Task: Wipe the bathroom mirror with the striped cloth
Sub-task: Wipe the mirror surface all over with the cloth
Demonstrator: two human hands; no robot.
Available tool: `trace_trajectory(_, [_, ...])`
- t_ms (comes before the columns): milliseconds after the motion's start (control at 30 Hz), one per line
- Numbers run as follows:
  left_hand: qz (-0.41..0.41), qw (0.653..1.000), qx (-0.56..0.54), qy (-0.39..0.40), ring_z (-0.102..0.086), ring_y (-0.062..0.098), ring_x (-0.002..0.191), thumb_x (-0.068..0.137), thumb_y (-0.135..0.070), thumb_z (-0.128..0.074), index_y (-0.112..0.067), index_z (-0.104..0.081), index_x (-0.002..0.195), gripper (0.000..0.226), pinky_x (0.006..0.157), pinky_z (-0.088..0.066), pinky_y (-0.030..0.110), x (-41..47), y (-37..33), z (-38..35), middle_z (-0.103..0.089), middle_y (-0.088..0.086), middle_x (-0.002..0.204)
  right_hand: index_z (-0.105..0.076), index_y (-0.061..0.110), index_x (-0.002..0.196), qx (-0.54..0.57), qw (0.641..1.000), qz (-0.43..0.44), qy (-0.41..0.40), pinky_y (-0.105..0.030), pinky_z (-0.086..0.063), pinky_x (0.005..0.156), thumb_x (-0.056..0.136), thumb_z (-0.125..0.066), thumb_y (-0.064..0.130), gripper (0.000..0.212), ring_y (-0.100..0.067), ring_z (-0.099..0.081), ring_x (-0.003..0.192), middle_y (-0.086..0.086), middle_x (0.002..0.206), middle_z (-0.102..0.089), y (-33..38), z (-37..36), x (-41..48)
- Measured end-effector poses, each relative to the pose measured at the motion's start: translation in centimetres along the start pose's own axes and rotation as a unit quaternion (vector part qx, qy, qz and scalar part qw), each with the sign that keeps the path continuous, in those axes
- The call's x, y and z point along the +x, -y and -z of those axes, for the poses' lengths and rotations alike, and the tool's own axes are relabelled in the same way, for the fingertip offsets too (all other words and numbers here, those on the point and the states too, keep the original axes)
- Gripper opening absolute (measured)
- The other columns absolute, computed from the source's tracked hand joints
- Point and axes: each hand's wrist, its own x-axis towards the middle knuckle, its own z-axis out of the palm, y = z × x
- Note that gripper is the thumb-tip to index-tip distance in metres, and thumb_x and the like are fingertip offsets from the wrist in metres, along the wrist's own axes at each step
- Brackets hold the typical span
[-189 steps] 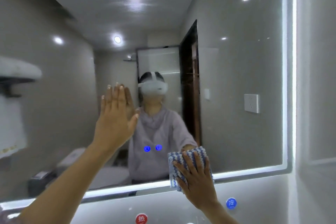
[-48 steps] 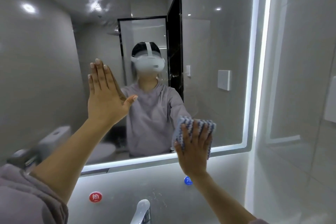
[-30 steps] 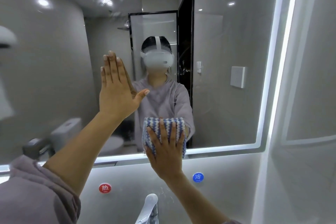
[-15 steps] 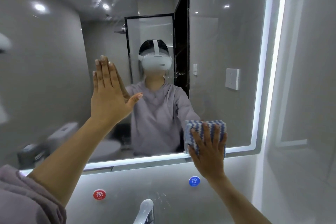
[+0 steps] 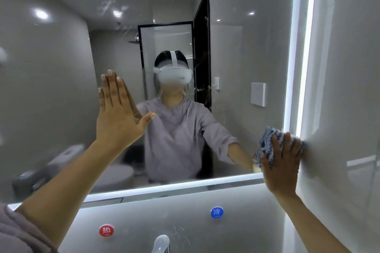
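Right now my right hand [image 5: 280,162] is spread flat over the striped cloth [image 5: 265,146], pressing it against the mirror [image 5: 236,51] at its lower right corner, where the lit strip [image 5: 296,68] along the right edge meets the one along the bottom. The cloth is bunched under my palm and fingers, blue and white folds showing past them on the left and top; its right end reaches onto the lit strip and just touches the grey wall [image 5: 349,68] beside the mirror. I am pressing the cloth rather than clenching it.

My left hand [image 5: 118,113] is released and holds nothing: the palm rests flat on the glass, left of the middle, fingers together pointing up, thumb out to the right. My grey sleeve [image 5: 18,234] shows at the lower left.

Streaks and smears mark the glass near the top. Below the mirror, on the wall panel, sit a red round label [image 5: 106,230] and a blue one [image 5: 217,212], with the top of a tap [image 5: 161,243] between them at the bottom edge.
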Motion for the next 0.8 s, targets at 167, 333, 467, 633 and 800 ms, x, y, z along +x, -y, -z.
trace_trajectory(167, [0.004, 1.000, -0.004, -0.001, 0.014, 0.033, 0.144, 0.080, -0.076, -0.024, 0.005, 0.010, 0.145, 0.110, 0.117, 0.011, 0.038, 0.1, 0.1, 0.0, 0.008, 0.027, 0.155, -0.015, 0.011, 0.153, 0.031, 0.998, -0.048, -0.031, -0.068, -0.012, 0.114, 0.100, -0.008, 0.054, 0.069, -0.050, -0.009, 0.144, -0.026, 0.158, -0.015, 3.0, 0.0, 0.5])
trace_trajectory(333, [0.005, 1.000, -0.001, -0.004, 0.014, 0.034, 0.144, 0.081, -0.077, -0.019, 0.006, 0.009, 0.145, 0.109, 0.118, 0.010, 0.040, 0.2, 0.2, -0.5, 0.010, 0.026, 0.155, 0.013, 0.028, 0.154, 0.054, 0.995, -0.022, -0.086, -0.060, -0.007, 0.118, 0.099, -0.015, 0.057, 0.068, -0.046, -0.006, 0.145, -0.008, 0.162, 0.015, 8.3, -0.7, 1.5])
trace_trajectory(467, [0.005, 1.000, -0.007, -0.008, 0.014, 0.034, 0.144, 0.080, -0.078, -0.019, 0.005, 0.009, 0.145, 0.109, 0.118, 0.006, 0.043, 0.2, 0.3, -0.8, 0.011, 0.025, 0.155, 0.011, 0.020, 0.154, 0.041, 0.995, 0.030, -0.090, -0.057, -0.002, 0.119, 0.098, -0.020, 0.056, 0.074, -0.041, 0.006, 0.147, -0.011, 0.160, 0.020, 13.3, -1.4, 1.5])
trace_trajectory(633, [0.004, 1.000, -0.010, -0.006, 0.015, 0.032, 0.144, 0.081, -0.075, -0.028, 0.006, 0.008, 0.145, 0.109, 0.118, 0.010, 0.040, 0.2, 0.1, -0.3, 0.009, 0.025, 0.155, 0.003, 0.030, 0.155, 0.015, 0.986, 0.137, -0.091, -0.053, 0.009, 0.119, 0.097, -0.028, 0.055, 0.071, -0.036, 0.013, 0.148, -0.010, 0.161, 0.018, 18.4, -1.2, 1.1])
trace_trajectory(800, [0.001, 1.000, -0.009, 0.009, 0.020, 0.030, 0.143, 0.078, -0.074, -0.028, 0.005, 0.013, 0.144, 0.111, 0.117, 0.013, 0.039, 0.1, 0.0, 0.1, 0.014, 0.024, 0.155, -0.016, 0.028, 0.154, -0.008, 0.966, 0.245, -0.085, -0.055, -0.002, 0.120, 0.097, -0.037, 0.055, 0.066, -0.036, -0.003, 0.149, -0.008, 0.162, -0.003, 22.4, -1.0, 0.9])
